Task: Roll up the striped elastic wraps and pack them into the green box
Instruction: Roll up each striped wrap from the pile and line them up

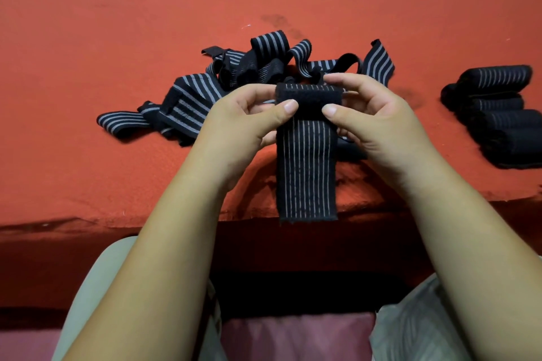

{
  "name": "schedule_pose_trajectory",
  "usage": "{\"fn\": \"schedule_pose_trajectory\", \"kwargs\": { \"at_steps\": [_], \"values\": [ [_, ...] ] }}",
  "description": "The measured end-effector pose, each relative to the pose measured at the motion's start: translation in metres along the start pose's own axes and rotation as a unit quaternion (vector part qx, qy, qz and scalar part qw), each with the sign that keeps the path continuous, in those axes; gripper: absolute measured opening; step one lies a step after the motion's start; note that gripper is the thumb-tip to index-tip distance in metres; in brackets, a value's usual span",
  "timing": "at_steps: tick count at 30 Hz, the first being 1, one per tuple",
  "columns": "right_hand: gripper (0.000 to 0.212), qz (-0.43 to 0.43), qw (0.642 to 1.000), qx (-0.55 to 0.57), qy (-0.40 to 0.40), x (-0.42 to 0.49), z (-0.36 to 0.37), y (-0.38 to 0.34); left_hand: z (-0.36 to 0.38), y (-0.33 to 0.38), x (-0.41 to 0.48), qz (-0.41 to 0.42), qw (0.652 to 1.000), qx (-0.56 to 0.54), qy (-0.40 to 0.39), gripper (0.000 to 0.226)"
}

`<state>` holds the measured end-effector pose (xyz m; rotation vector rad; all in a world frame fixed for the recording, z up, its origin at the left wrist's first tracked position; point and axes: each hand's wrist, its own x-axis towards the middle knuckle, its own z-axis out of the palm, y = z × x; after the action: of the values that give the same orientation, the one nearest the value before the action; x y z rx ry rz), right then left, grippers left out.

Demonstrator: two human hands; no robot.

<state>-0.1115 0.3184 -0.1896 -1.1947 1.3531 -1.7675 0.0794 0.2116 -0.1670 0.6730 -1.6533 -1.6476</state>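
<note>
One black elastic wrap with thin pale stripes (pixel 306 170) hangs over red felt table (pixel 117 38) near edge | left hand (pixel 234 126) and right hand (pixel 378 123) pinch its folded top, thumbs front, fingers behind | tangled striped wraps heap (pixel 234 76) beyond | rolled black wraps (pixel 498 117) at right

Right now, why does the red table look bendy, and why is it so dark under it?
In the head view, the wide-angle lens bends the edges of the red table; under its front edge it sinks into deep shadow; the held wrap, left hand and right hand look sharp, without glare.
</note>
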Motion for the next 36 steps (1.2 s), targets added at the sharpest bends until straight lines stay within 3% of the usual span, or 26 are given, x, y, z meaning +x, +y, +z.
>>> {"fn": "schedule_pose_trajectory", "kwargs": {
  "at_steps": [6, 17, 26, 36],
  "values": [
    [0.027, 0.001, 1.000, -0.012, 0.007, -0.001, -0.001, 0.001, -0.001, 0.002, -0.001, 0.002, 1.000, 0.011, -0.002, 0.032],
    [0.032, 0.004, 0.998, -0.064, -0.021, -0.007, -0.006, -0.007, 0.009, 0.004, -0.007, 0.028, 0.993, 0.110, -0.030, 0.028],
    [0.037, 0.008, 0.998, -0.056, -0.023, -0.003, -0.006, 0.000, 0.009, 0.001, -0.003, 0.028, 0.995, 0.097, 0.010, 0.034],
    [0.043, -0.018, 0.998, -0.056, -0.034, -0.002, -0.004, -0.001, 0.001, 0.004, -0.003, 0.007, 0.997, 0.073, -0.005, 0.025]
  ]
}}
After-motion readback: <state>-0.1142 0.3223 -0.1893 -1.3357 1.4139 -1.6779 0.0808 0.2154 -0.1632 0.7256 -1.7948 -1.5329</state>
